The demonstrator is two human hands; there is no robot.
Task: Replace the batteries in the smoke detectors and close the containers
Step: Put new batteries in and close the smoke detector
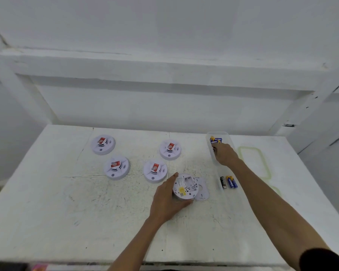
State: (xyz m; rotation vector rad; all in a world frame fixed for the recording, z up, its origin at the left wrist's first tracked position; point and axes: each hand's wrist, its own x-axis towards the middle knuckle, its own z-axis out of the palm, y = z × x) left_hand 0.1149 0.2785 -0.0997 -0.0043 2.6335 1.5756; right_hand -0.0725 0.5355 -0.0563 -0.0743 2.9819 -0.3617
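The scuffed white desk (pixel 67 202) carries four closed smoke detectors (pixel 103 144), an opened detector (pixel 185 186) beside its backplate (pixel 202 190), what look like two clear containers (pixel 216 132) and a green-rimmed lid (pixel 251 159).

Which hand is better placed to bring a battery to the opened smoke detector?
Right. The right hand reaches into the far clear container, beside the blue batteries, while the left hand grips the opened smoke detector.
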